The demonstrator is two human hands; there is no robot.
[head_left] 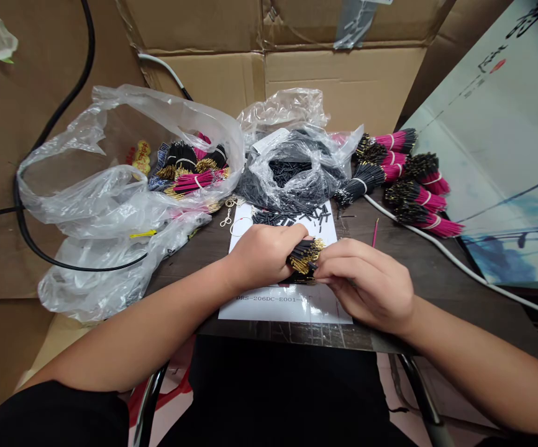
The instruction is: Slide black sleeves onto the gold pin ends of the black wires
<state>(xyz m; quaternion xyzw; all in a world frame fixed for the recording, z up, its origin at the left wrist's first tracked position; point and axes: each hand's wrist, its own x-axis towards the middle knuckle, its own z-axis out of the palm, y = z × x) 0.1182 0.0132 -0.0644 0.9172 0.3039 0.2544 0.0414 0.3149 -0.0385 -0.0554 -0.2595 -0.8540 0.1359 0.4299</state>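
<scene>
Head view: a person's left hand (262, 257) grips a bundle of black wires with gold terminals (305, 256) above a white printed sheet (273, 307), its fingers curled together and clamped around the bundle. The right hand (366, 282) comes in from the sheet's right side, its fingers close together, their tips at the bundle's gold end; whether they are clamped on any wires cannot be told. Loose black sleeves (292, 216) lie along the sheet's far edge, and a clear bag of more black pieces (292, 180) sits just beyond it. Pink-and-black wire bundles tied with white bands (406, 186) lie beyond the sheet's right side, with a lone pink wire (374, 233) nearer to it, and similar bundles sit in a plastic bag (64, 186) to its left. A firm, even squeeze looks best for keeping the gold tips level and the strands from slipping free
</scene>
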